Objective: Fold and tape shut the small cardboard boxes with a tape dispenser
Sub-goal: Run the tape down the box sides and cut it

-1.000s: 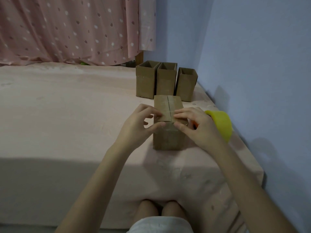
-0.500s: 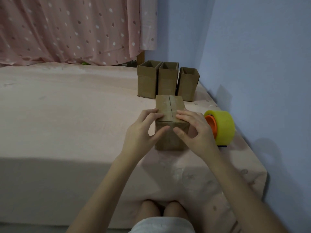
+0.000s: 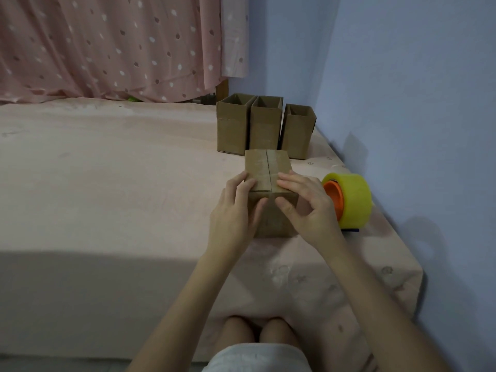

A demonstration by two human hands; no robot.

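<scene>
Left hand (image 3: 233, 210) and right hand (image 3: 306, 208) grip rectangular brown cardboard box (image 3: 265, 167), flaps folded flat, on bed (image 3: 107, 170); yellow tape roll (image 3: 351, 200) beside.

Likely home bedroom: pink-sheeted bed (image 3: 107, 183), dotted pink curtain (image 3: 107, 44), plain blue wall (image 3: 402, 76).

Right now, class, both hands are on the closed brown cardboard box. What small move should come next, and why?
Probably keep the left hand pressing the flaps and send the right hand to the yellow tape roll on its orange dispenser just to its right. The closed brown cardboard box shows its flaps meeting at a centre seam with no tape visible across it.
</scene>
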